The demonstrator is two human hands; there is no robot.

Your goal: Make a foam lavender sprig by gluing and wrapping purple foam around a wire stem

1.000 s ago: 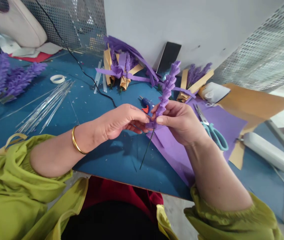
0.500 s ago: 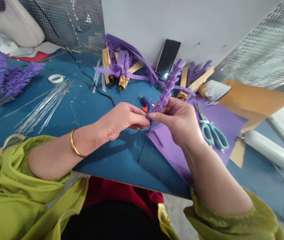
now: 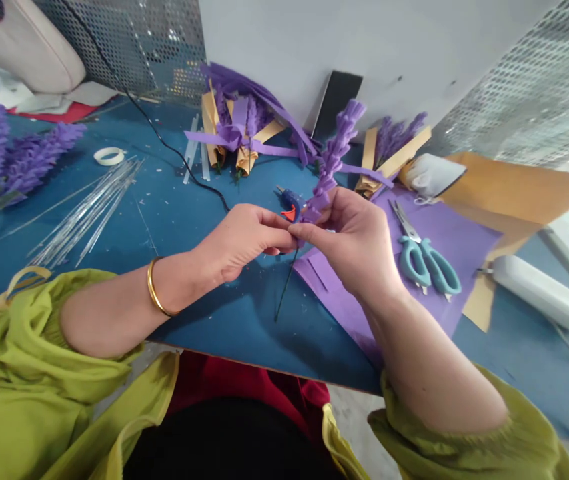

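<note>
A purple lavender flower, made of crimped strips round a thin dark stem, slants up between my hands. My left hand pinches its lower end, where the petals meet the stem. Against the same spot press the thumb and fingers of my right hand, closed on the base of the petals. The fingertips of both hands nearly meet and hide part of the strip. Just behind them on the table lies a blue glue gun with an orange trigger, partly covered by the flower.
Teal-handled scissors lie on purple sheets at right, beside a white tool with a cord. Wire stems, a tape roll and finished lavender are at left. Wrapped bundles and a phone stand at the back.
The flower's top has tipped slightly left and stands more upright, and my right hand has shifted a little left with it. My left hand keeps its pinch at the base.
</note>
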